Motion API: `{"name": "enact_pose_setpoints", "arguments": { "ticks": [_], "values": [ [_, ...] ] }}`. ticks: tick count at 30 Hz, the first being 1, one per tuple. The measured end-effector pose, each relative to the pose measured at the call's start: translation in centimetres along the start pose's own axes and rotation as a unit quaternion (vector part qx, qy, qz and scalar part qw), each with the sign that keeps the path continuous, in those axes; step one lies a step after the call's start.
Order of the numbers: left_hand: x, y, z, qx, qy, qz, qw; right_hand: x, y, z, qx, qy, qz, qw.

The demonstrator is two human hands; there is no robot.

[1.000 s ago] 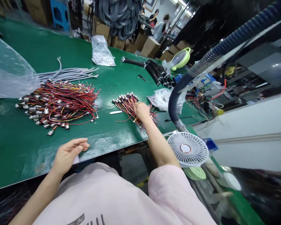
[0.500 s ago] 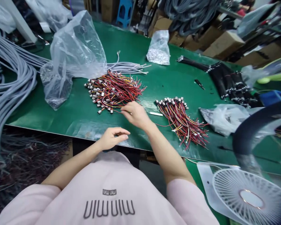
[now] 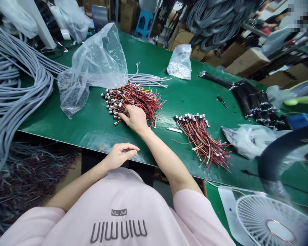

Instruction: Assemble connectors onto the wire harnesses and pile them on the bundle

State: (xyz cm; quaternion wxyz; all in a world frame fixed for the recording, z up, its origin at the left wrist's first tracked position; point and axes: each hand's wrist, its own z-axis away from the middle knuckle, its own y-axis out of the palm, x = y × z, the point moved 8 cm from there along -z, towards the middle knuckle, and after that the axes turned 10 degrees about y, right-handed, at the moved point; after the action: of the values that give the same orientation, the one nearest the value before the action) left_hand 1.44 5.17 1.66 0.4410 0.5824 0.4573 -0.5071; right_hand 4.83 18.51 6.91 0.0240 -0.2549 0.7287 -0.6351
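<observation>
The left wire pile (image 3: 146, 97) may tangle if the right hand (image 3: 136, 118), whose grip state cannot be determined, withdraws abruptly.

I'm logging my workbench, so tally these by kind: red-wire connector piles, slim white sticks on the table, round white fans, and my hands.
Red-wire connector piles: 2 (left pile, right pile)
Slim white stick: 1
Round white fan: 1
Hands: 2 (left hand, right hand)
Total: 6
</observation>
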Motion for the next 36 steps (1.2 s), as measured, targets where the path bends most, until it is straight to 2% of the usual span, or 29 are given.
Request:
{"name": "enact_pose_setpoints", "arguments": {
  "ticks": [2, 4, 7, 9, 12, 16, 19, 21, 24, 26, 27, 29, 30, 32, 36],
  "values": [
    [0.0, -1.2, 0.0, -0.034, -0.004, 0.017, 0.999, -1.8, -1.2, 0.8, -0.008, 0.021, -0.09, 0.996],
    [-0.1, -2.6, -0.2, -0.075, -0.005, 0.03, 0.997, -3.9, -2.3, 1.9, 0.011, 0.047, -0.218, 0.975],
    [-0.3, -3.9, -0.9, -0.112, -0.01, 0.041, 0.993, -6.3, -3.2, 3.9, 0.104, 0.085, -0.403, 0.905],
    [-0.3, -3.9, -1.6, -0.117, -0.016, 0.058, 0.991, -7.2, -4.4, 5.3, 0.127, 0.097, -0.466, 0.87],
    [-0.2, -2.8, -2.9, -0.103, -0.029, 0.126, 0.986, -7.3, -6.7, 7.4, 0.112, 0.066, -0.492, 0.861],
    [-0.4, 0.2, -4.0, -0.021, -0.044, 0.247, 0.968, -5.5, -8.0, 10.0, 0.141, -0.018, -0.443, 0.885],
    [-0.4, 1.8, -3.9, 0.038, -0.057, 0.277, 0.958, -3.9, -8.2, 11.3, 0.164, -0.084, -0.412, 0.892],
    [-0.4, 2.2, -3.6, 0.06, -0.06, 0.271, 0.959, -3.0, -8.4, 11.9, 0.175, -0.125, -0.381, 0.899],
    [-0.7, 1.3, -3.1, 0.059, -0.035, 0.197, 0.978, -2.4, -9.0, 12.8, 0.167, -0.15, -0.253, 0.941],
    [-1.5, 0.2, -2.9, 0.056, 0.024, 0.061, 0.996, -2.9, -9.5, 13.5, 0.161, -0.134, -0.131, 0.969],
    [-2.1, -0.2, -2.8, 0.055, 0.063, -0.021, 0.996, -3.3, -9.6, 13.8, 0.163, -0.118, -0.071, 0.977],
    [-3.0, -0.7, -2.7, 0.051, 0.126, -0.156, 0.978, -4.7, -9.6, 14.6, 0.17, -0.081, 0.024, 0.982],
    [-3.1, -0.7, -2.6, 0.048, 0.14, -0.191, 0.97, -5.5, -9.4, 14.9, 0.173, -0.061, 0.054, 0.982],
    [-2.3, -0.6, -2.7, 0.053, 0.122, -0.189, 0.973, -7.1, -8.4, 15.4, 0.175, -0.022, 0.081, 0.981],
    [0.1, 0.6, -3.0, 0.095, 0.041, -0.056, 0.993, -10.2, -5.5, 15.9, 0.158, 0.033, 0.084, 0.983]
  ]
}}
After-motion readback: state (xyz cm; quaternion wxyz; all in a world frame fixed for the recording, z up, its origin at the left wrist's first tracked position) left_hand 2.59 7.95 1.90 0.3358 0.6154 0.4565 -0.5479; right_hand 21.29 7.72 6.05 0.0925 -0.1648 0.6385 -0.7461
